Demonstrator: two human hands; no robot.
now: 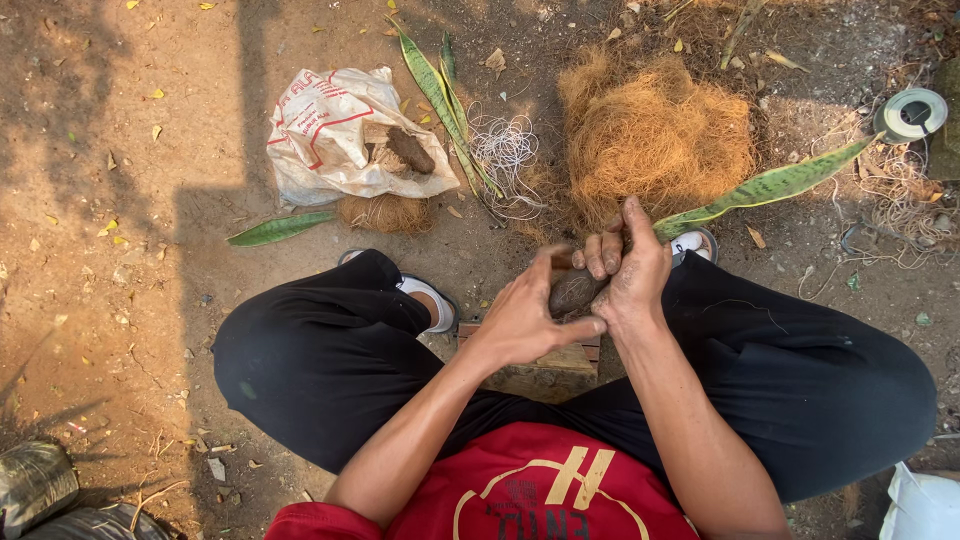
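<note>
Two hands: both clasp one dark rounded lump (pixel 574 291) above a wooden block (pixel 545 370).
Left hand (pixel 525 315): fingers wrapped on lump's near side.
Right hand (pixel 632 268): curled over its far side.
Surroundings: coir fibre heap (pixel 655 135) ahead; white sack (pixel 340 130) to the left.

Both hands cover most of the dark lump (pixel 574 291) at frame centre. The white bucket (pixel 922 505) lower right and dark sacks (pixel 40 490) lower left are cut off by the edges.
</note>
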